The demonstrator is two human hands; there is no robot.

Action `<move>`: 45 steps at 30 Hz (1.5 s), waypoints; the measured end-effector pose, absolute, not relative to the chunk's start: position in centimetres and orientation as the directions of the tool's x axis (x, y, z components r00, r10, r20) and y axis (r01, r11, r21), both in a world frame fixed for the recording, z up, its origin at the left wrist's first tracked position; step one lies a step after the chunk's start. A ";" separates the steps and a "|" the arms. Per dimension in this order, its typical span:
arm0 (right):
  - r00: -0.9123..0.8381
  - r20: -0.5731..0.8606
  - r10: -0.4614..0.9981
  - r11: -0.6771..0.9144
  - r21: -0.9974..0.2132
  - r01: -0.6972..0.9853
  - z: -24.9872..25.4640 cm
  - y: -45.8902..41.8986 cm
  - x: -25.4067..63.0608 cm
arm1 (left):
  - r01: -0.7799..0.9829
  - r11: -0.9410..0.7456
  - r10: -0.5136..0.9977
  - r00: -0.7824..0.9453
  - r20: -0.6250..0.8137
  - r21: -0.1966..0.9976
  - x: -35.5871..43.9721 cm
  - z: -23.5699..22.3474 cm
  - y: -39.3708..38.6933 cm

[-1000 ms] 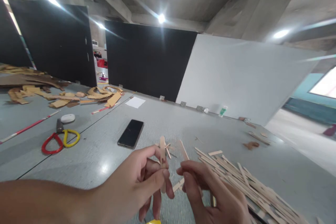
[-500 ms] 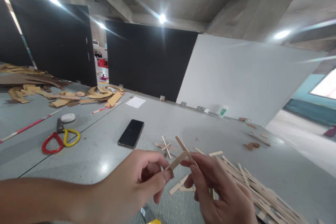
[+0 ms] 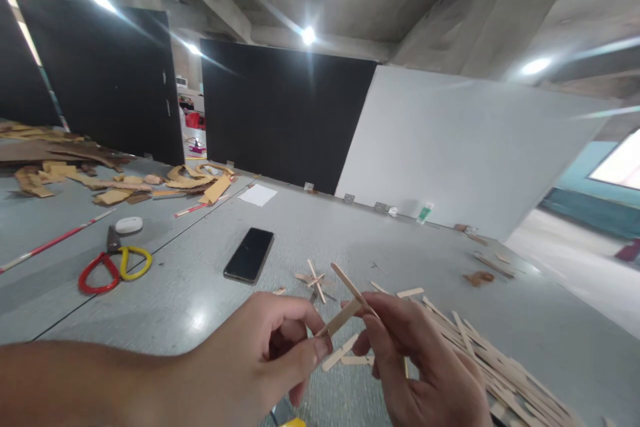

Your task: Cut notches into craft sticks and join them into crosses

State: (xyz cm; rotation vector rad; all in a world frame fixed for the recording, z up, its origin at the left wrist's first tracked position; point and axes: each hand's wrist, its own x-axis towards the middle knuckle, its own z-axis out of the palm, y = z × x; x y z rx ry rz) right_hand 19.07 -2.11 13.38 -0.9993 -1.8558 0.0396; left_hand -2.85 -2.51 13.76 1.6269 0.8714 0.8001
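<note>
My left hand [image 3: 273, 353] pinches one flat wooden stick [image 3: 339, 319] between thumb and fingers. Its far end rests against a second wooden stick [image 3: 350, 285], gripped by the fingertips of my right hand [image 3: 425, 367]. The two sticks cross just above the grey table [image 3: 200, 293]. To the right lies a pile of several loose wooden sticks [image 3: 480, 353]. A small cluster of crossed sticks [image 3: 314, 279] lies on the table beyond my hands. A few loose sticks [image 3: 345, 355] lie below my fingers.
A black phone [image 3: 249, 254] lies ahead on the left. Red-and-yellow scissors [image 3: 113, 265] and a small white case [image 3: 129, 224] sit further left. Cardboard scraps [image 3: 115, 183] cover the far left, a white sheet [image 3: 257, 195] lies behind the phone. A yellow object [image 3: 293, 422] shows at the bottom edge.
The stick in my left hand has tilted from upright to slanting right, and now meets the stick in my right hand. Both hands have drawn closer together.
</note>
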 end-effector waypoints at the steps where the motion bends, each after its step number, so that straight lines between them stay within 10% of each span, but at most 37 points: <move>1: -0.173 0.743 0.646 0.658 -0.427 0.620 13.4 -2.1 19.1 | 0.137 -0.160 0.857 0.511 0.069 0.977 -2.9 13.8 -2.5; 25: -0.366 0.781 0.505 0.719 -0.146 0.680 13.0 -1.9 19.7 | 0.083 -0.037 0.816 0.578 -0.018 0.996 -2.8 14.8 -3.0; 37: -0.085 0.787 0.611 0.488 -0.290 0.823 15.7 -0.9 20.8 | 0.269 -0.150 0.832 0.554 -0.026 0.951 -2.6 12.7 -1.3; 45: -0.157 0.252 0.955 0.283 -0.613 0.737 14.9 3.2 22.9 | 0.447 -0.438 0.770 0.634 0.069 0.780 -2.6 8.0 2.7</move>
